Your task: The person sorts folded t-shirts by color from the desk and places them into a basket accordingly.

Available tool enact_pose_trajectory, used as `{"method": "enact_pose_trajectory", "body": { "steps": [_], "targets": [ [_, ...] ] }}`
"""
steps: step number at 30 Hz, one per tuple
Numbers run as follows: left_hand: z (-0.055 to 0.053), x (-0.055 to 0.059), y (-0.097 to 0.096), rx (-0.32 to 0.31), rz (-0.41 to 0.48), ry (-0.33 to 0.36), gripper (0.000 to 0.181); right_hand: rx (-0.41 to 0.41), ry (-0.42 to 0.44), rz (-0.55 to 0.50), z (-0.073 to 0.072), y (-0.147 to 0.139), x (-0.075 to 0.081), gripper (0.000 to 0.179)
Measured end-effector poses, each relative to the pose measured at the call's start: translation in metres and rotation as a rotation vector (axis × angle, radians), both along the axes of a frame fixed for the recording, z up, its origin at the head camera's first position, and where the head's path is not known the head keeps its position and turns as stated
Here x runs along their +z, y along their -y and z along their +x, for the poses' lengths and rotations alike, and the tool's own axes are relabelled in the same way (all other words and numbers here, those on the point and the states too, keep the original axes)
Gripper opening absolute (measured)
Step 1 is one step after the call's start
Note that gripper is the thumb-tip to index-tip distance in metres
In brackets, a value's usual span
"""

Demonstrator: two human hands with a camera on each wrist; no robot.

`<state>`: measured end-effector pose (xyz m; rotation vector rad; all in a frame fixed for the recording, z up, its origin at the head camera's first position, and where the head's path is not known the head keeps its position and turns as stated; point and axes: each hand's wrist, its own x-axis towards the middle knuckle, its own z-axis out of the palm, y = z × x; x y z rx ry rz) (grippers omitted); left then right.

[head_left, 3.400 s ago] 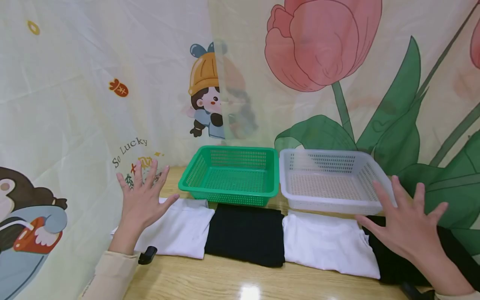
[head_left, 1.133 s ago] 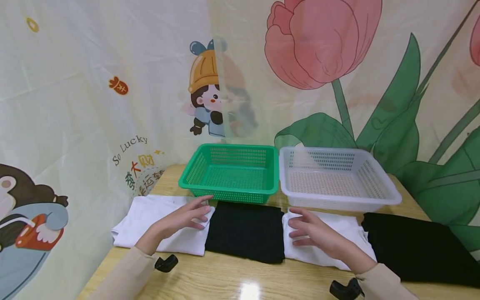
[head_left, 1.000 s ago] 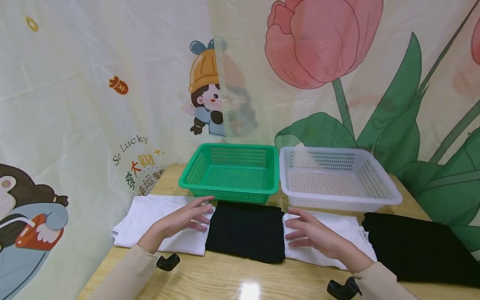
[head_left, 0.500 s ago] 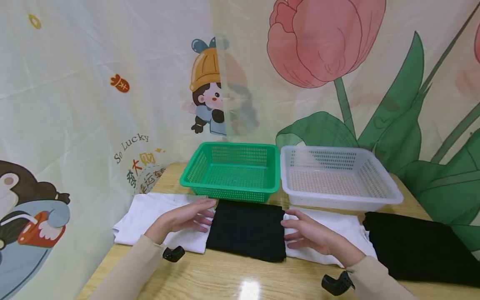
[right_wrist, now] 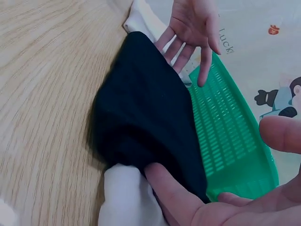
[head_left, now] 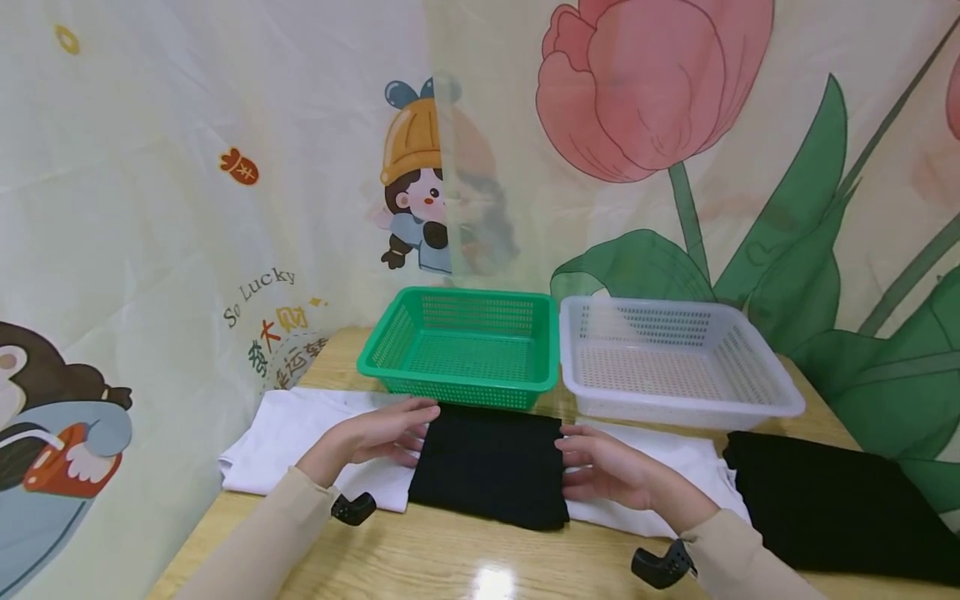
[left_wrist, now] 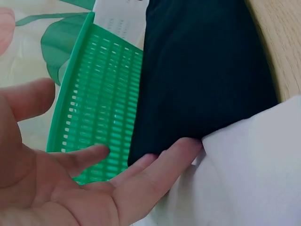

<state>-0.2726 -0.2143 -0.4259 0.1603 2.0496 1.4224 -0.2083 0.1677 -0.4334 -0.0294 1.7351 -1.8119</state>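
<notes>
A folded black garment lies flat between two folded white ones on the wooden table. At its left edge is my left hand, over the left white garment; its fingertips meet the black cloth's edge in the left wrist view. My right hand faces it from the other side, above the right white garment. In the right wrist view, one extended fingertip touches the black fabric where it meets the white. Both thumbs stand away from the cloth, and neither hand grips anything.
Behind the garments stand a green plastic basket and a white basket, side by side, nothing inside either. Another folded black garment lies at the far right. A printed curtain hangs behind the table.
From spread and raised at the sides, both hands came down and inward. Over the last second they closed in further on the middle black garment's two edges. The garments and baskets stayed put.
</notes>
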Motion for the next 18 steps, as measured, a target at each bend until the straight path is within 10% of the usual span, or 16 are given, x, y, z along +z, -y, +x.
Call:
{"method": "enact_pose_trajectory", "body": {
  "steps": [18],
  "targets": [
    [-0.0013, 0.0020, -0.0078, -0.028, -0.032, -0.014, 0.076, -0.003, 0.067, -0.171, -0.0057, -0.0028, -0.0058, 0.066]
  ]
}}
